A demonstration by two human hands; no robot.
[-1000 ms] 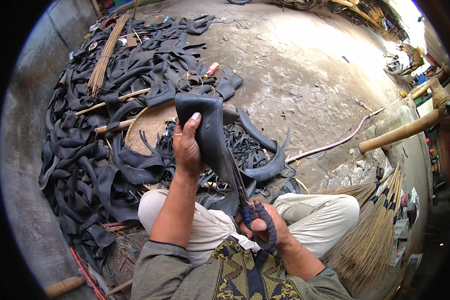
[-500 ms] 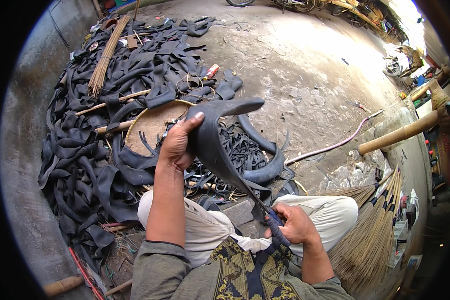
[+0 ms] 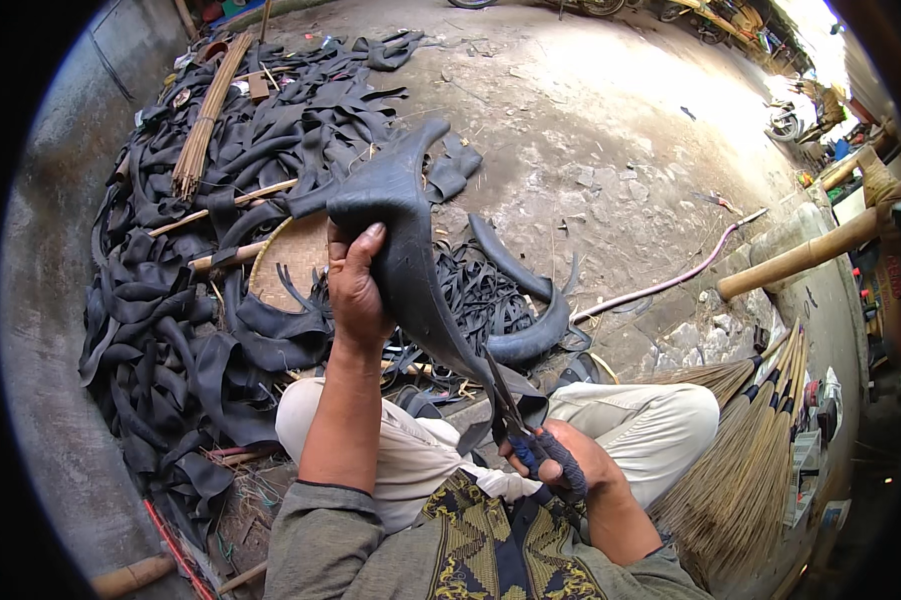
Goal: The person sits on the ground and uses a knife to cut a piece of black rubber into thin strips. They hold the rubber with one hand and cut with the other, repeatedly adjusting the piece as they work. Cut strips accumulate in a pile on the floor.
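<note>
My left hand grips a wide strip of black rubber inner tube, thumb on top and fingers behind it. The strip curves up and away at its far end, while its lower end hangs towards my lap. In my right hand is a pair of scissors with cloth-wrapped handles, my fingers closed round them. The blades are parted and lie against the strip's lower edge. Beyond my knees sits a round woven bamboo tray with a heap of thin black rubber strips.
A big pile of cut rubber tubes covers the ground at left, with a bundle of thin sticks on it. Several straw brooms lean at my right. A bamboo pole juts in from the right, near a pinkish hose.
The rubber strip has turned so its far end points more upward, and its broad face shows. My right hand has shifted slightly down, and the scissor blades have spread apart.
</note>
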